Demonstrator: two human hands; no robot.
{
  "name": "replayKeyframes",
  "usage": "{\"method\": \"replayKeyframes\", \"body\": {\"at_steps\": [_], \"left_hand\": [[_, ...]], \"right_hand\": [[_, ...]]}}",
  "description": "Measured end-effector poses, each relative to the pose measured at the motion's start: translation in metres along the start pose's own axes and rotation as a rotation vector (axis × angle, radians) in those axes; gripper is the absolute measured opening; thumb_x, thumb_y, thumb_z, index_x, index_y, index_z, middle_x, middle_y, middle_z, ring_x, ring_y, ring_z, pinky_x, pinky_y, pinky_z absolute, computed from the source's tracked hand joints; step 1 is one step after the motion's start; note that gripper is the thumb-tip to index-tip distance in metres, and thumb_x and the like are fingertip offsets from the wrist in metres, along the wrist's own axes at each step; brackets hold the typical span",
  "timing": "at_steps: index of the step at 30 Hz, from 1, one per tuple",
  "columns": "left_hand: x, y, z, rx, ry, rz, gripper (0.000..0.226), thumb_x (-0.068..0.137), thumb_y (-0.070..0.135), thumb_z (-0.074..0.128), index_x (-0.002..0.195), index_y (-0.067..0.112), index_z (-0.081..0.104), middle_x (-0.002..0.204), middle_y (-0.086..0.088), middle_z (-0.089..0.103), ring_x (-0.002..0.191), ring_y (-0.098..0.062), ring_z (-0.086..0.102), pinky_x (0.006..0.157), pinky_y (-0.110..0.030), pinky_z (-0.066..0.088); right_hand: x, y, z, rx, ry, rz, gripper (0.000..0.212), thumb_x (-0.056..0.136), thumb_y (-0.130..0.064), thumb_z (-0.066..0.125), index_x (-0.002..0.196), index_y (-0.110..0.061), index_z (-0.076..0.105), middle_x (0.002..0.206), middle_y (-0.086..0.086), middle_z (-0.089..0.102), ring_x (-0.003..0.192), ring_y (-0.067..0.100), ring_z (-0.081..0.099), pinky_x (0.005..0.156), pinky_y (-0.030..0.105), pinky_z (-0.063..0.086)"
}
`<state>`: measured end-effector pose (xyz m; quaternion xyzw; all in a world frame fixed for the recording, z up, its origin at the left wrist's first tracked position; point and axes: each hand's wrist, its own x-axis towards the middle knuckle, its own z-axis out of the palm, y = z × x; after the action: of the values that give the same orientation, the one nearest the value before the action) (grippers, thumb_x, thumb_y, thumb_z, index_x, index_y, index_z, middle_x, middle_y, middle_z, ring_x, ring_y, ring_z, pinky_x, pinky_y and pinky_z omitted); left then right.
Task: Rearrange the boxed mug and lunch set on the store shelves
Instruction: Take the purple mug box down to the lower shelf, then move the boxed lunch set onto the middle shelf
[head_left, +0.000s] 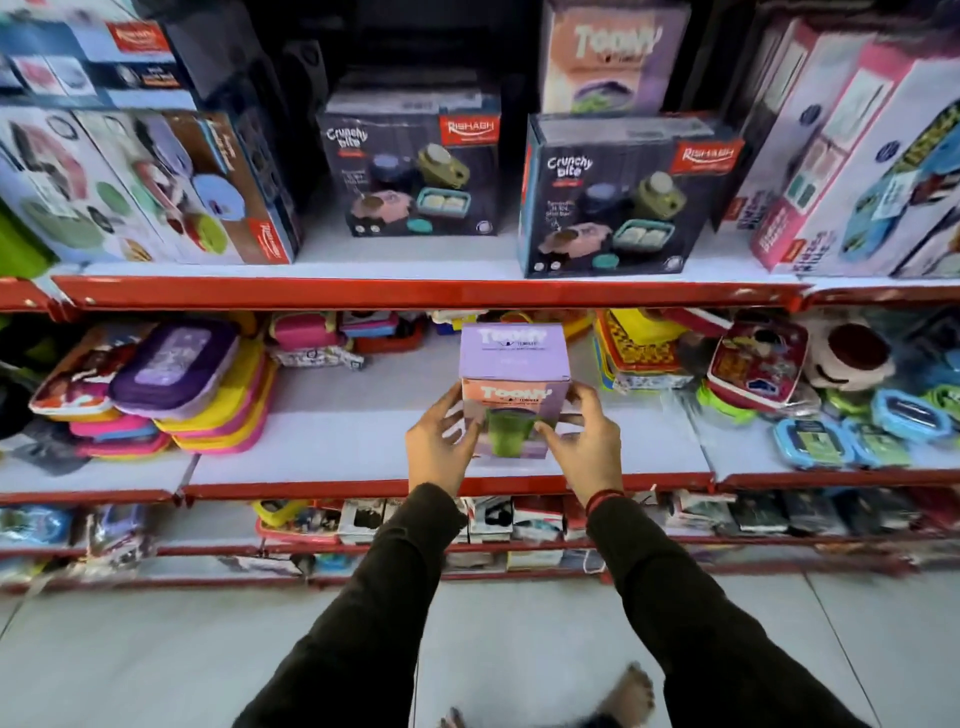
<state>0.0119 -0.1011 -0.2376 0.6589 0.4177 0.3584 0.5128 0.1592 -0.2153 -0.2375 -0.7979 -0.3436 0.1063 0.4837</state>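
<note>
Both hands, left hand (441, 447) and right hand (584, 441), flank the upright boxed mug (514, 389) on the middle shelf (332, 441), fingers (550, 434) spread against its lower front corners, equally near, its long axis vertical.

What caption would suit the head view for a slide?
Both hands, left hand and right hand, hold a boxed mug on the middle shelf.

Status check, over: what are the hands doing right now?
Left hand and right hand on either side of the purple mug box. Box on middle shelf. Nothing in the way.
</note>
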Motion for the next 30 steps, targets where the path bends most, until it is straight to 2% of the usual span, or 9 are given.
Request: {"method": "replayKeyframes", "body": {"at_steps": [4, 8, 12, 15, 17, 20, 23, 26, 30], "left_hand": [[0.014, -0.008, 0.010, 0.062, -0.005, -0.089, 0.052, 0.086, 0.002, 0.071, 0.135, 0.015, 0.061, 0.127, -0.008, 0.070, 0.105, -0.023, 0.070, 0.099, -0.041, 0.058], [0.019, -0.012, 0.013, 0.087, -0.010, -0.117, 0.051, 0.085, 0.005, 0.074, 0.133, 0.015, 0.060, 0.125, -0.008, 0.071, 0.109, -0.025, 0.071, 0.097, -0.037, 0.058], [0.014, -0.015, 0.007, 0.151, -0.052, -0.073, 0.051, 0.085, 0.013, 0.075, 0.132, 0.019, 0.057, 0.122, 0.000, 0.069, 0.115, -0.022, 0.065, 0.095, -0.035, 0.056], [0.007, -0.016, 0.002, 0.151, -0.056, -0.021, 0.053, 0.085, 0.020, 0.073, 0.134, 0.022, 0.052, 0.131, 0.003, 0.064, 0.119, -0.015, 0.056, 0.103, -0.042, 0.051], [0.004, -0.011, 0.000, 0.111, -0.007, 0.012, 0.052, 0.084, 0.024, 0.067, 0.133, 0.024, 0.051, 0.134, 0.003, 0.060, 0.121, -0.017, 0.054, 0.104, -0.047, 0.050], [0.003, 0.010, -0.004, 0.077, 0.131, 0.158, 0.042, 0.085, 0.022, 0.061, 0.126, 0.025, 0.053, 0.127, 0.009, 0.058, 0.115, -0.018, 0.055, 0.097, -0.047, 0.050], [0.013, 0.049, -0.003, 0.092, 0.210, 0.357, 0.036, 0.089, 0.018, 0.062, 0.125, 0.021, 0.055, 0.120, 0.007, 0.057, 0.106, -0.020, 0.054, 0.091, -0.042, 0.048], [0.029, 0.097, 0.003, 0.107, 0.204, 0.539, 0.034, 0.092, 0.015, 0.062, 0.125, 0.017, 0.056, 0.118, 0.004, 0.057, 0.108, -0.018, 0.053, 0.096, -0.032, 0.045], [0.051, 0.162, 0.015, 0.137, 0.164, 0.732, 0.035, 0.093, 0.014, 0.059, 0.128, 0.013, 0.056, 0.122, -0.002, 0.060, 0.109, -0.012, 0.052, 0.099, -0.027, 0.042]], "right_hand": [[0.015, 0.009, 0.011, -0.014, -0.030, 0.082, 0.064, 0.081, -0.009, 0.084, 0.136, -0.022, 0.054, 0.126, 0.011, 0.074, 0.107, 0.020, 0.073, 0.097, 0.040, 0.061], [0.019, 0.013, 0.017, 0.012, -0.043, 0.121, 0.063, 0.083, -0.007, 0.082, 0.136, -0.022, 0.052, 0.129, 0.013, 0.072, 0.110, 0.027, 0.075, 0.098, 0.044, 0.061], [0.015, 0.013, 0.013, 0.045, -0.064, 0.127, 0.066, 0.083, -0.009, 0.082, 0.139, -0.023, 0.050, 0.135, 0.008, 0.069, 0.112, 0.026, 0.074, 0.100, 0.042, 0.060], [0.013, 0.008, 0.004, 0.099, -0.086, 0.086, 0.075, 0.082, -0.011, 0.082, 0.144, -0.025, 0.043, 0.141, 0.003, 0.064, 0.123, 0.020, 0.067, 0.107, 0.038, 0.056], [0.015, 0.001, -0.004, 0.126, -0.061, 0.054, 0.077, 0.082, -0.012, 0.082, 0.146, -0.025, 0.041, 0.145, 0.003, 0.061, 0.131, 0.020, 0.061, 0.112, 0.037, 0.051], [0.017, -0.018, -0.021, 0.158, 0.081, -0.071, 0.067, 0.084, -0.008, 0.078, 0.144, -0.016, 0.048, 0.144, 0.004, 0.060, 0.132, 0.022, 0.059, 0.115, 0.041, 0.048], [0.028, -0.048, -0.038, 0.161, 0.246, -0.254, 0.055, 0.084, -0.005, 0.071, 0.137, -0.010, 0.054, 0.136, 0.002, 0.060, 0.126, 0.020, 0.059, 0.110, 0.040, 0.050], [0.045, -0.084, -0.056, 0.182, 0.397, -0.375, 0.047, 0.085, -0.001, 0.065, 0.131, -0.007, 0.057, 0.128, 0.002, 0.060, 0.119, 0.021, 0.060, 0.105, 0.034, 0.051], [0.077, -0.117, -0.081, 0.183, 0.539, -0.464, 0.045, 0.088, -0.004, 0.063, 0.132, -0.006, 0.056, 0.134, 0.011, 0.059, 0.127, 0.027, 0.057, 0.112, 0.042, 0.046]]}}
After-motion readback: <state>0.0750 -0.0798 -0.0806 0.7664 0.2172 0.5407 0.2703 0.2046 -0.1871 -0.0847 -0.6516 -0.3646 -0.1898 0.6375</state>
